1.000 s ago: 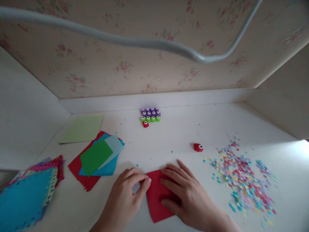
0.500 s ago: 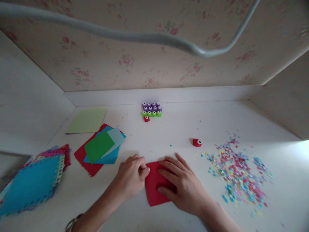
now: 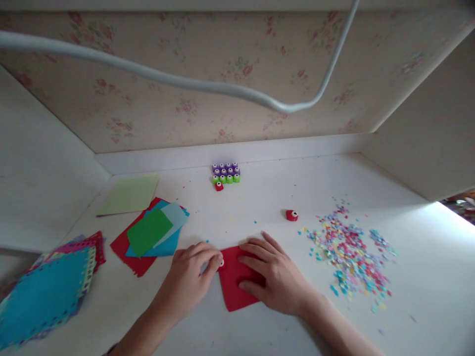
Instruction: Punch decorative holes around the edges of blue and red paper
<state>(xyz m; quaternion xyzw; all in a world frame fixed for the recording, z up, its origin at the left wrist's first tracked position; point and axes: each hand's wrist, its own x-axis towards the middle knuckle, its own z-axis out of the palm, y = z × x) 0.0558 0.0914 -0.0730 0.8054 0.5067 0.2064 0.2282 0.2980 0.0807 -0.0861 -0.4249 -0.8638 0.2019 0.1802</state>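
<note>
A red paper sheet lies on the white desk in front of me. My right hand rests flat on it with fingers spread, pressing it down. My left hand is curled at the sheet's left edge, thumb and fingers pinched on a small red punch with a white button, set against the paper's corner. A second small red punch stands alone further back to the right, apart from both hands.
A cluster of purple and green punches with one red one sits near the back wall. Coloured confetti is scattered at right. Paper sheets and a punched stack lie at left. A grey cable hangs overhead.
The view has shifted slightly. My left hand's fingers have closed tighter at the paper's left corner, and the small red punch now shows at my fingertips. My right hand stays flat on the paper.
</note>
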